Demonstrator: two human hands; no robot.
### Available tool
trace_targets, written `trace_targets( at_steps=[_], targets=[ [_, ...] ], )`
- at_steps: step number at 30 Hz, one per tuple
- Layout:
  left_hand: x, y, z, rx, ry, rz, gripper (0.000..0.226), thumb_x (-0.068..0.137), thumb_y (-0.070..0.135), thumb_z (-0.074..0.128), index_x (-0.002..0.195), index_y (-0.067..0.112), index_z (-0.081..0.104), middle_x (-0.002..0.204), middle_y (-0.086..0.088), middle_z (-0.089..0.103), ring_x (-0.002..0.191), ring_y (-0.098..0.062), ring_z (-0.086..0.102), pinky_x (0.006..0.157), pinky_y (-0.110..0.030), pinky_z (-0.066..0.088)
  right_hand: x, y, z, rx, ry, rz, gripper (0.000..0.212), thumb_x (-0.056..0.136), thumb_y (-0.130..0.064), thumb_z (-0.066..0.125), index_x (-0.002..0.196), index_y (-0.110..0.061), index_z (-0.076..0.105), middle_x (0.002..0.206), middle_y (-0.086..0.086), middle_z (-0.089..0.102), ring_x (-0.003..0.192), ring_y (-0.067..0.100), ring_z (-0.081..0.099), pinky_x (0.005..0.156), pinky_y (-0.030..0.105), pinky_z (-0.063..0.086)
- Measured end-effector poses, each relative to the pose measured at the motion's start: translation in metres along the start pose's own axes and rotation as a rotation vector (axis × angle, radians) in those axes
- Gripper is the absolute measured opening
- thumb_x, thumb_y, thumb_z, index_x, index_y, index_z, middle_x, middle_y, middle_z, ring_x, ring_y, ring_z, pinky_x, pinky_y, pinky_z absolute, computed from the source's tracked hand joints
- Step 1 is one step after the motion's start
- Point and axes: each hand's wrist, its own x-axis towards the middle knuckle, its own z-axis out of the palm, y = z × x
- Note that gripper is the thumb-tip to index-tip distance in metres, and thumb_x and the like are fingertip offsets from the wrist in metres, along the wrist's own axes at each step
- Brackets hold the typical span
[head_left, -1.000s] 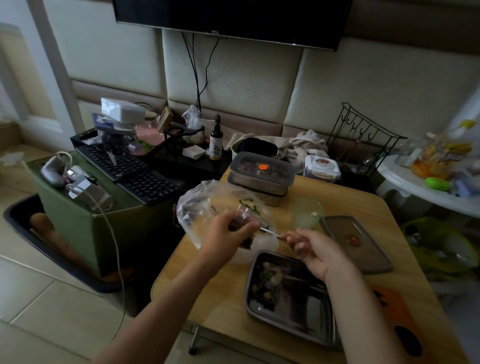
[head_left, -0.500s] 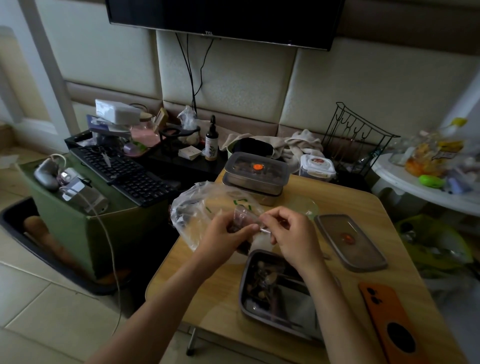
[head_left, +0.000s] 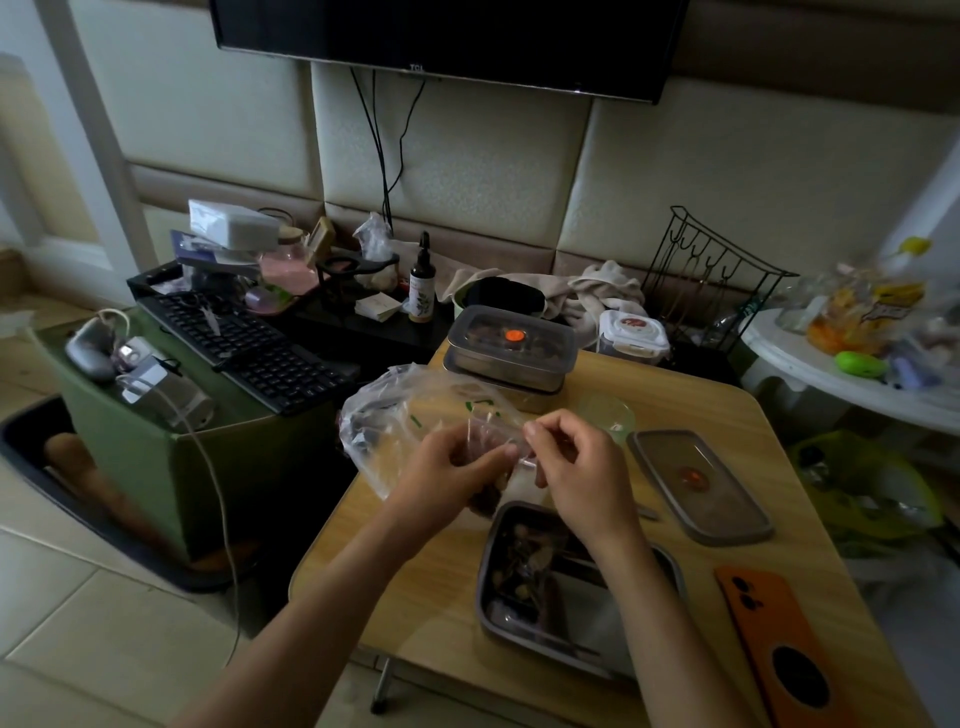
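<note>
One open steel tray lies nearest me on the table, with dark food heaped in its left half, so I place everything else from it. To the tray's right an orange phone lies flat, out of the way of any drips. Just past the tray's far rim my left hand and right hand meet. Both are closed in a pinch on the clear plastic bag, finger and thumb of each clamped on the film at its near edge. I hold the bag lifted and close above the tray's far-left corner, I judge so that whatever comes out drops into the steel rather than onto the wood. The bulk of the bag balloons away to the far left of the tray. Right of the tray's far end its lid lies set aside, leaving the tray open for filling. Beyond that stands a pale green cup, then a closed container stacked at the table's back edge. Far off to the tray's left a black keyboard rests on a green box.
</note>
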Motion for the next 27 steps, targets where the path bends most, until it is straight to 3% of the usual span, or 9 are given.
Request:
trace_targets(
  at_steps=[4, 8, 12, 15, 19, 22, 27],
  targets=[
    [-0.0046, 0.0049, -0.0008, -0.106, -0.007, -0.001, 0.032, 0.100, 0.036, 0.058, 0.105, 0.007, 0.070, 0.093, -0.014, 0.070, 0.074, -0.012, 0.069, 0.067, -0.020, 0.057, -0.0007, -0.0033, 0.0012, 0.044, 0.001, -0.005, 0.021, 0.104, -0.025, 0.061, 0.085, -0.018, 0.069, 0.062, -0.012, 0.062, 0.055, 0.006, 0.058, 0.054, 0.019, 0.046],
    [-0.0042, 0.0064, -0.0001, -0.211, 0.050, 0.027, 0.024, 0.100, 0.026, 0.061, 0.100, 0.005, 0.073, 0.092, -0.016, 0.074, 0.087, -0.032, 0.072, 0.075, -0.038, 0.061, -0.0011, -0.0059, 0.0014, 0.120, -0.010, 0.027, 0.026, 0.106, -0.027, 0.058, 0.084, -0.015, 0.066, 0.058, -0.004, 0.059, 0.054, 0.012, 0.056, 0.055, 0.024, 0.045],
    [-0.0056, 0.0092, 0.0005, -0.233, 0.068, 0.096, 0.018, 0.100, 0.021, 0.061, 0.100, 0.011, 0.075, 0.092, -0.007, 0.076, 0.086, -0.022, 0.073, 0.074, -0.033, 0.062, -0.0033, -0.0070, 0.0052, 0.313, 0.000, 0.119, 0.029, 0.109, -0.029, 0.053, 0.091, -0.010, 0.066, 0.063, 0.006, 0.055, 0.058, 0.017, 0.052, 0.052, 0.024, 0.041],
    [-0.0057, 0.0094, 0.0012, -0.273, 0.116, 0.110, 0.018, 0.099, 0.021, 0.062, 0.100, 0.008, 0.074, 0.090, -0.008, 0.075, 0.084, -0.023, 0.074, 0.070, -0.031, 0.061, -0.0052, -0.0093, 0.0062, 0.452, -0.053, 0.144, 0.023, 0.105, -0.027, 0.059, 0.099, -0.006, 0.065, 0.070, 0.007, 0.058, 0.063, 0.018, 0.054, 0.054, 0.025, 0.042],
    [-0.0051, 0.0074, 0.0018, -0.267, 0.163, 0.099, 0.019, 0.098, 0.026, 0.063, 0.098, 0.010, 0.073, 0.087, -0.007, 0.074, 0.080, -0.024, 0.072, 0.066, -0.036, 0.061, -0.0063, -0.0088, 0.0083, 0.427, -0.031, 0.118, 0.011, 0.099, -0.012, 0.067, 0.096, -0.001, 0.067, 0.066, 0.002, 0.059, 0.061, 0.015, 0.054, 0.057, 0.027, 0.044],
    [-0.0036, 0.0067, 0.0015, -0.271, 0.140, 0.095, 0.018, 0.098, 0.026, 0.064, 0.101, 0.011, 0.073, 0.089, -0.012, 0.073, 0.082, -0.031, 0.072, 0.070, -0.042, 0.062, -0.0059, -0.0085, 0.0088, 0.473, 0.014, 0.144, 0.010, 0.098, -0.013, 0.070, 0.096, -0.003, 0.070, 0.067, 0.005, 0.060, 0.060, 0.016, 0.054, 0.056, 0.026, 0.045],
    [-0.0059, 0.0111, 0.0032, -0.329, 0.098, 0.089, 0.017, 0.095, 0.022, 0.067, 0.101, 0.008, 0.075, 0.087, -0.013, 0.074, 0.074, -0.027, 0.071, 0.065, -0.036, 0.062, -0.0059, -0.0097, 0.0092, 0.518, 0.018, 0.155, 0.009, 0.098, -0.014, 0.070, 0.097, -0.005, 0.073, 0.074, 0.009, 0.063, 0.063, 0.017, 0.054, 0.056, 0.022, 0.046]
  ],
)
